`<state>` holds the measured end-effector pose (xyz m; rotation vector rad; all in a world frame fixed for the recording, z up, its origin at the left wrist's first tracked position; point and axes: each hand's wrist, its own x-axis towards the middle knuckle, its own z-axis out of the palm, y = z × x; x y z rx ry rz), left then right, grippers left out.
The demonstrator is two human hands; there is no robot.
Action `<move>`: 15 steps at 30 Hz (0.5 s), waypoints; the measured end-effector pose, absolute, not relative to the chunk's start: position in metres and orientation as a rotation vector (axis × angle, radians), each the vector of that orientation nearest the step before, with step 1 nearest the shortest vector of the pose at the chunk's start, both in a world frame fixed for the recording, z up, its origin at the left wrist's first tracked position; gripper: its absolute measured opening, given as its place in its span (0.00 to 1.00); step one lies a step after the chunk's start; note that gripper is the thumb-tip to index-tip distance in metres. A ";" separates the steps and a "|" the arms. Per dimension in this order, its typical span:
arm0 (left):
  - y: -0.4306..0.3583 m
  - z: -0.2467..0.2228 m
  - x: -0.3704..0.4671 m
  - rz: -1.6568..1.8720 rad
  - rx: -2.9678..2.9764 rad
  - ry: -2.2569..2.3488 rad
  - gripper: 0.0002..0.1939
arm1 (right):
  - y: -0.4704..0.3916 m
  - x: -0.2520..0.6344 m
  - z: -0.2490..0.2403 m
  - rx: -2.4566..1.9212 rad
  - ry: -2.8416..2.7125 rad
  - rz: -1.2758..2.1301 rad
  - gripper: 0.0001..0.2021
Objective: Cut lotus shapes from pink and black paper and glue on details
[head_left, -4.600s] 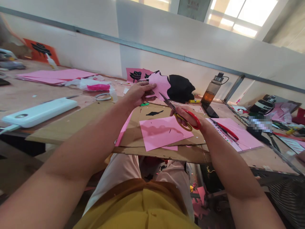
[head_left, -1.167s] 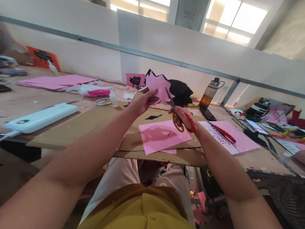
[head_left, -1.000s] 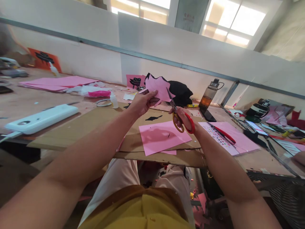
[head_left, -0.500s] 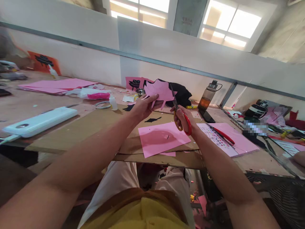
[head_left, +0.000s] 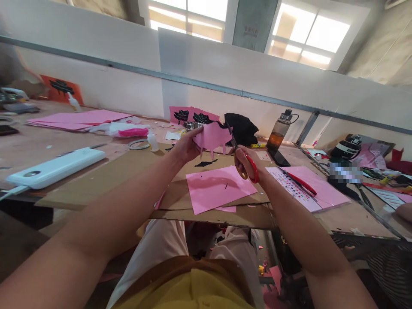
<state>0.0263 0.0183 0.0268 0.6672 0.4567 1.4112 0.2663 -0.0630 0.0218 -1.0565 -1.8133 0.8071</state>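
My left hand [head_left: 189,145] grips the left edge of a pink paper cutout [head_left: 214,138] with leg-like strips hanging from its lower side. Red-handled scissors [head_left: 251,168] are in my right hand [head_left: 243,159], their blades pointing up at the cutout's right edge. Below both hands a pink sheet [head_left: 220,189] lies on brown cardboard [head_left: 178,195]. A small black scrap [head_left: 206,163] rests just above that sheet. Behind the cutout sit a dark cloth-like bundle [head_left: 241,128] and pink cards with black shapes [head_left: 182,116].
At the left are a pale blue case [head_left: 56,166], pink sheets [head_left: 77,119] and a white glue bottle [head_left: 152,140]. To the right stand a drink bottle [head_left: 278,131], a phone [head_left: 278,158] and red-handled pliers or scissors [head_left: 302,183]. Part of another person's hand [head_left: 404,212] shows at far right.
The cutout has turned and dropped slightly in my left hand, uncovering a second black-shaped card behind. My left hand has shifted a little left; the scissors remain near the cutout's right edge.
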 end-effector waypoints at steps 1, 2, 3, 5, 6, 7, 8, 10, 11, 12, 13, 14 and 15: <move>0.019 0.026 0.028 1.392 0.654 0.478 0.05 | -0.063 0.266 0.022 -1.058 -1.809 0.815 0.27; 0.019 0.026 0.030 1.379 0.641 0.497 0.06 | -0.063 0.266 0.022 -1.057 -1.807 0.818 0.27; 0.019 0.027 0.031 1.378 0.632 0.510 0.06 | -0.063 0.266 0.022 -1.053 -1.803 0.818 0.27; 0.019 0.027 0.031 1.386 0.640 0.533 0.05 | -0.062 0.266 0.021 -1.047 -1.791 0.822 0.28; 0.020 0.028 0.030 1.385 0.666 0.542 0.04 | -0.062 0.266 0.020 -1.045 -1.785 0.828 0.28; 0.020 0.028 0.029 1.381 0.705 0.549 0.03 | -0.061 0.266 0.019 -1.047 -1.778 0.836 0.27; 0.019 0.027 0.028 1.375 0.754 0.554 0.03 | -0.061 0.266 0.019 -1.052 -1.771 0.844 0.27; 0.019 0.026 0.025 1.364 0.866 0.565 0.05 | -0.062 0.265 0.020 -1.070 -1.757 0.860 0.27; 0.019 0.025 0.023 1.364 0.917 0.573 0.07 | -0.062 0.265 0.021 -1.078 -1.755 0.866 0.27; 0.019 0.024 0.022 1.367 0.961 0.584 0.09 | -0.063 0.265 0.023 -1.085 -1.755 0.871 0.26; 0.018 0.024 0.020 1.374 0.998 0.596 0.12 | -0.063 0.265 0.025 -1.090 -1.758 0.876 0.26; 0.018 0.024 0.019 1.380 1.032 0.609 0.14 | -0.064 0.264 0.026 -1.093 -1.761 0.880 0.26; 0.017 0.024 0.017 1.377 1.069 0.626 0.17 | -0.065 0.264 0.028 -1.096 -1.762 0.882 0.26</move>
